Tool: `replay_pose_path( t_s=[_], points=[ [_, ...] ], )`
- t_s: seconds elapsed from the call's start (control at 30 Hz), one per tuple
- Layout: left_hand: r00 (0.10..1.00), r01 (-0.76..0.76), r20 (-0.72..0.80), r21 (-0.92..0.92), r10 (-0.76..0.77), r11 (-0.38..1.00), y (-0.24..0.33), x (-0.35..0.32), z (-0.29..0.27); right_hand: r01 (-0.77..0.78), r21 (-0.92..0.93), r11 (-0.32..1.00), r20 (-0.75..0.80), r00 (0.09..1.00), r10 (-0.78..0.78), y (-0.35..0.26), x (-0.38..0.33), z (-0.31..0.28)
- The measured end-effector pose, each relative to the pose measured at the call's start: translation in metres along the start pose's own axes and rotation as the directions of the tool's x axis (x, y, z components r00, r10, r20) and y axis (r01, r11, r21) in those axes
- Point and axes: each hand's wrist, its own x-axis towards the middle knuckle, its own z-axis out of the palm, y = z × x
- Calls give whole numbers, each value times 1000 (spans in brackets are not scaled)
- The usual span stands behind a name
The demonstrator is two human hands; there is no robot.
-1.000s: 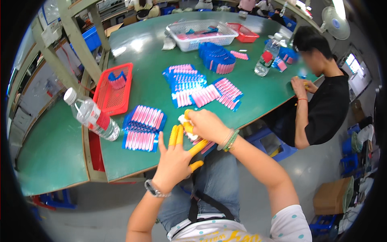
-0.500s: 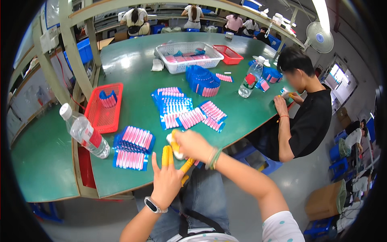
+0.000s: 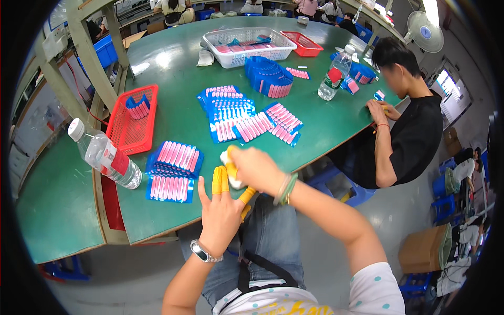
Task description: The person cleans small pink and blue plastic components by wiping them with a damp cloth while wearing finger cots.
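My left hand [image 3: 223,210] is raised over my lap at the table's near edge, its fingers spread and capped with yellow finger cots. My right hand [image 3: 255,168] is closed around those fingertips, pinching a small white piece against them; what the piece is I cannot tell. A watch sits on my left wrist, green bands on my right. Just beyond the hands, blue cards of pink sticks [image 3: 173,167] lie on the green table [image 3: 173,118].
A water bottle [image 3: 105,156] lies at the left edge beside a red basket [image 3: 133,119]. More blue cards [image 3: 247,118] fan out mid-table, with a white basket [image 3: 249,46], a small red basket [image 3: 301,43] and an upright bottle [image 3: 335,73] behind. A seated person in black [image 3: 407,137] works at right.
My view has shifted, so the table and cards sit differently in frame. Both hands stay joined, the right hand still working at the left hand's yellow fingertips.
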Motion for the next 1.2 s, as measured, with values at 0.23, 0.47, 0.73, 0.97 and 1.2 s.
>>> replay_pose_path(
  t_s=[0.23,0.47,0.73,0.97,1.2],
  points=[
    [999,-23,32,61,22,998,0,-2,0,-3,18,1000,-16,1000,3,-4,-7,2],
    [999,-25,34,117,21,993,-4,-2,1,-4,5,1000,-3,1000,4,-9,-1,1],
    [999,-43,26,5,43,999,-1,1,-8,-171,-42,984,-82,983,167,19,7,-9],
    [996,-50,69,16,48,999,2,1,-10,-222,-2,975,-63,973,222,28,12,-10],
    [997,-40,62,29,38,999,-2,0,-9,-201,-18,979,-40,979,200,13,11,-12]
  ],
)
